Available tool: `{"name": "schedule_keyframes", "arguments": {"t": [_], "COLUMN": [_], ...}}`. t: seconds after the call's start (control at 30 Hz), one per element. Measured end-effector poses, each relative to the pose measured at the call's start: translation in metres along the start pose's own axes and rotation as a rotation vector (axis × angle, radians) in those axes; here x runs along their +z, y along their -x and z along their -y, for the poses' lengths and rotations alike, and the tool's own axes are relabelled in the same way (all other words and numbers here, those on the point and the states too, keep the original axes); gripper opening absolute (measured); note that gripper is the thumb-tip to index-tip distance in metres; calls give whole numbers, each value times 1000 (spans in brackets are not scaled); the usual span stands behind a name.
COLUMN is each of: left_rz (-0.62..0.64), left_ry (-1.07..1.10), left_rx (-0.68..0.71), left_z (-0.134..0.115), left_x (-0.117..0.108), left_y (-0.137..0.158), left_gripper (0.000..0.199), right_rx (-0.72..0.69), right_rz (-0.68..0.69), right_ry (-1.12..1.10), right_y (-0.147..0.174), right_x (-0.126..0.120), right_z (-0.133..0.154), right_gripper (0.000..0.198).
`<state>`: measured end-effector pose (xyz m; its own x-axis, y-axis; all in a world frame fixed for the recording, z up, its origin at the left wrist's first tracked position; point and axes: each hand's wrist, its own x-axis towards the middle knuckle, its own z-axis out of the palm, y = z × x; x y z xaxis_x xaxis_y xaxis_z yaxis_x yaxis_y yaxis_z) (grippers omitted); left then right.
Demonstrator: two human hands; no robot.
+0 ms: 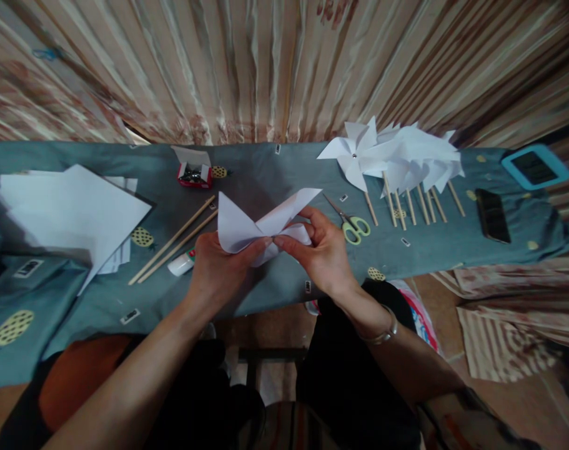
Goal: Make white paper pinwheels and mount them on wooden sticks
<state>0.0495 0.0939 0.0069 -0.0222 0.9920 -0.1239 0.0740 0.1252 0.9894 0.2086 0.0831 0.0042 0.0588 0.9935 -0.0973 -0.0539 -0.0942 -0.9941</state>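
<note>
Both hands hold one folded white paper pinwheel [284,215] above the near edge of the table. My left hand [223,262] is closed on its left side, thumb pressed near the centre. From the right, my right hand [324,250] pinches it, with the thumb also at the middle and fingers behind the paper. The two thumb tips nearly meet. No stick shows on this pinwheel, and whatever lies under the thumbs is hidden. A glue stick [181,262] lies just left of my left hand. Scissors with green handles [356,229] rest beyond my right hand.
Finished pinwheels on sticks [406,156] lie overlapping at the back right. Two wooden sticks [172,240] and a small red box [195,175] are left of centre. White paper sheets [69,206] cover the far left. A phone [493,215] and blue-framed device [534,166] lie right.
</note>
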Motion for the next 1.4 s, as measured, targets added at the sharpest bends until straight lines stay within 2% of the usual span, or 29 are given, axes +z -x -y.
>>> {"name": "schedule_keyframes", "arguments": {"t": [0.57, 0.93, 1.4], "left_rz": [76, 78, 85], "left_ry": [180, 94, 112], "left_rx": [-60, -113, -126], "left_z": [3, 2, -4], "left_x": [3, -1, -1], "left_y": [-5, -5, -4], "left_gripper": [28, 26, 27], "right_rx": [60, 69, 64], "right_rz": [16, 23, 32], "right_ry": [-34, -46, -63], "right_y": [-3, -3, -4], "right_x": [-3, -2, -3], "right_z": [0, 1, 2], "right_gripper": [57, 59, 58]}}
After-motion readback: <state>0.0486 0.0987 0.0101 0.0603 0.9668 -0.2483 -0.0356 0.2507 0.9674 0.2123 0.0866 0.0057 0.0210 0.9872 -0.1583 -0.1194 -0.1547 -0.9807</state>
